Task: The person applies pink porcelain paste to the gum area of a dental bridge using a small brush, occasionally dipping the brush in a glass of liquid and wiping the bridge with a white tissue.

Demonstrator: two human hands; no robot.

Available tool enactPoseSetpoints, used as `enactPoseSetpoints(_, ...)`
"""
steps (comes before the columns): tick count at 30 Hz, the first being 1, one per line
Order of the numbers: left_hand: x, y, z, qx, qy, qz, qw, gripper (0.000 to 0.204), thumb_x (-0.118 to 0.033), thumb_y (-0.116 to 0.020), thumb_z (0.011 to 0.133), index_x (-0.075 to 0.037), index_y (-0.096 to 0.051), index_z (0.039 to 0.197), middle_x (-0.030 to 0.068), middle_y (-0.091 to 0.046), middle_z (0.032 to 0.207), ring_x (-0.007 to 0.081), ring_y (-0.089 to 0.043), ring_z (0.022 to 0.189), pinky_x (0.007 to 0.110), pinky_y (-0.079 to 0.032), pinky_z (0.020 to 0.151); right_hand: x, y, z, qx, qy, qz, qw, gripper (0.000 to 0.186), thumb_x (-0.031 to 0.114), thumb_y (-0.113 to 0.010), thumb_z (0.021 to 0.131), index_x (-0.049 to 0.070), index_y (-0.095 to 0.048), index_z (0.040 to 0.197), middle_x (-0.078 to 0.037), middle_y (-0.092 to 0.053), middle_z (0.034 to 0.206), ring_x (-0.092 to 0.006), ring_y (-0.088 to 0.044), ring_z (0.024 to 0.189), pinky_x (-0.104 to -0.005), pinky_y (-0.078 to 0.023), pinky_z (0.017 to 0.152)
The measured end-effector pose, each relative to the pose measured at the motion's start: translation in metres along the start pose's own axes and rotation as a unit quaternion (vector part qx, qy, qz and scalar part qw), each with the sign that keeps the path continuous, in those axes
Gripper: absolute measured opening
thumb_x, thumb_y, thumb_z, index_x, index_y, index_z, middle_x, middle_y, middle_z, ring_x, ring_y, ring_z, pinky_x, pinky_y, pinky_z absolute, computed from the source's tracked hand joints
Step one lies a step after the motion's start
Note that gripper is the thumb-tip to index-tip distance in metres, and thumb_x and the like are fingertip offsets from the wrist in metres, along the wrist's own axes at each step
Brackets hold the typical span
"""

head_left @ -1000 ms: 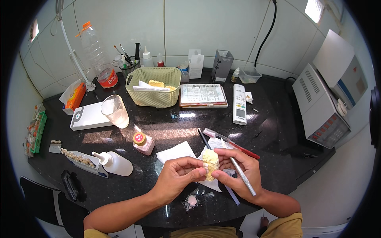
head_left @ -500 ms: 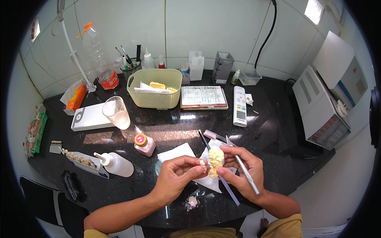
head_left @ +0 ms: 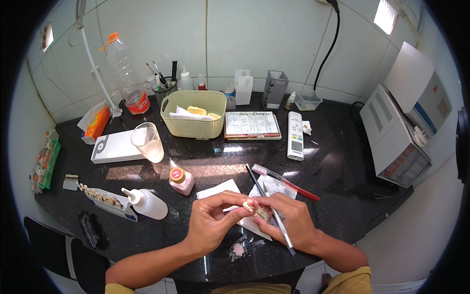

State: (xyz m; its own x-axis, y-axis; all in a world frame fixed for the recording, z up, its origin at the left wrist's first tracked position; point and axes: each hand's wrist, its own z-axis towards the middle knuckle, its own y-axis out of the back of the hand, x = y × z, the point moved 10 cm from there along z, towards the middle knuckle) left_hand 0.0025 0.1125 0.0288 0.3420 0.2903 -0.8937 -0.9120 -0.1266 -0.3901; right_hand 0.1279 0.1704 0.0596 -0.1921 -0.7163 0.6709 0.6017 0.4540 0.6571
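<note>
In front of me, my left hand (head_left: 210,218) pinches a small whitish tooth-like piece with a pink part (head_left: 248,207) between thumb and fingertips. Close against it, my right hand (head_left: 293,215) grips a pale dental cast (head_left: 263,214), mostly covered by the fingers. A slim silver knife (head_left: 282,226) also lies across that hand, its handle slanting down toward me. Both hands meet at the fingertips above white paper (head_left: 223,187). Beyond the right hand, a red-handled toothbrush (head_left: 298,189) and a dark thin-handled tool (head_left: 253,175) rest on more tissue.
Pink powder (head_left: 238,250) lies on the black countertop (head_left: 161,245) near me. To the left stand a pink-filled jar (head_left: 182,182), a white squeeze bottle (head_left: 151,205) and a glass (head_left: 151,147). Behind are a green basket (head_left: 196,128), a remote control (head_left: 295,134) and, right, a grey-white machine (head_left: 387,137).
My right hand has turned over and come left against my left hand, so the cast shows less. The toothbrush's red handle has come into sight.
</note>
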Motion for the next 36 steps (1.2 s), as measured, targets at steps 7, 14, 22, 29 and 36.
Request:
enactPoseSetpoints(7, 0.017, -0.002, -0.001, 0.016, 0.092, -0.123, 0.988, 0.017, -0.004, -0.063, 0.096, 0.004, -0.065, 0.110, 0.0155, -0.067, 0.108, 0.0222, -0.068, 0.098, 0.035, -0.057, 0.092, 0.008, -0.005, -0.002, -0.010, 0.039, -0.069, 0.997, 0.034, 0.010, -0.072, 0.086, 0.001, -0.063, 0.117, -0.016, -0.064, 0.091, -0.0296, -0.067, 0.080, -0.0374, -0.053, 0.068)
enactPoseSetpoints(14, 0.039, -0.004, -0.005, 0.052, 0.192, -0.291, 0.936, 0.023, -0.016, -0.062, 0.098, 0.000, -0.062, 0.115, 0.0112, -0.067, 0.108, 0.0204, -0.068, 0.100, 0.036, -0.057, 0.091, -0.014, 0.029, -0.001, -0.044, -0.080, 0.045, 0.995, 0.016, 0.007, -0.063, 0.094, 0.000, -0.066, 0.109, -0.011, -0.065, 0.083, -0.0179, -0.067, 0.071, -0.0309, -0.051, 0.061)
enactPoseSetpoints(22, 0.039, -0.008, -0.007, 0.054, 0.215, -0.288, 0.932, 0.027, -0.022, -0.063, 0.097, -0.003, -0.061, 0.116, 0.0090, -0.068, 0.104, 0.0196, -0.068, 0.095, 0.034, -0.057, 0.086, -0.023, 0.027, 0.000, 0.003, -0.114, 0.002, 0.994, 0.025, 0.007, -0.070, 0.088, 0.000, -0.066, 0.112, -0.010, -0.062, 0.081, -0.0195, -0.064, 0.068, -0.0325, -0.050, 0.061)
enactPoseSetpoints(29, 0.039, -0.003, -0.003, 0.042, 0.193, -0.294, 0.935, 0.024, -0.018, -0.062, 0.098, -0.002, -0.061, 0.116, 0.0089, -0.068, 0.104, 0.0180, -0.067, 0.099, 0.034, -0.057, 0.091, -0.029, 0.015, -0.005, 0.027, -0.069, -0.189, 0.979, 0.027, 0.009, -0.071, 0.085, 0.002, -0.062, 0.109, -0.015, -0.065, 0.087, -0.0343, -0.067, 0.076, -0.0401, -0.054, 0.068)
enactPoseSetpoints(36, 0.040, 0.010, 0.000, -0.033, 0.181, -0.216, 0.959, 0.017, -0.018, -0.068, 0.095, -0.007, -0.062, 0.106, 0.0065, -0.066, 0.102, 0.0171, -0.067, 0.096, 0.031, -0.058, 0.085, -0.011, 0.004, -0.004, 0.027, -0.008, -0.172, 0.985, 0.018, 0.007, -0.069, 0.086, 0.002, -0.065, 0.103, -0.014, -0.064, 0.088, -0.0331, -0.067, 0.076, -0.0393, -0.054, 0.067)
